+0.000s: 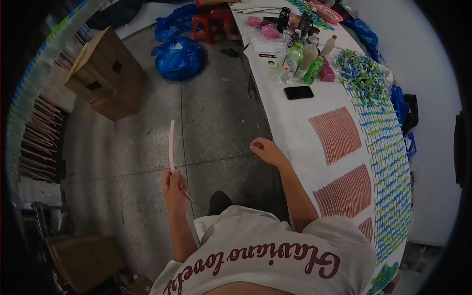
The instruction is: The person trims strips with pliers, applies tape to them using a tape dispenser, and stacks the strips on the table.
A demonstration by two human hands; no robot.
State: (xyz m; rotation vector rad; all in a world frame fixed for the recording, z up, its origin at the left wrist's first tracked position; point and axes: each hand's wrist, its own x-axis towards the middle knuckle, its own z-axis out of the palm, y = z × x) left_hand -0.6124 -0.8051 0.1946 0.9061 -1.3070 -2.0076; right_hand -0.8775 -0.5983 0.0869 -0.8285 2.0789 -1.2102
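My left hand is closed around a flat, pale pink strip that stands up from the fingers, with a small dark mark near its upper end. A thin piece pokes out below that hand; I cannot tell whether it belongs to the same strip. My right hand hovers by the near edge of the long white table. Its fingers are curled together and nothing shows in them. To the right of this hand, rows of pinkish strips lie side by side on the table, with a second group nearer me.
Blue, green and white strips cover the table's far side, with a tangled heap behind. A black phone and several bottles stand farther up. Cardboard box, blue bag and red stool occupy the floor.
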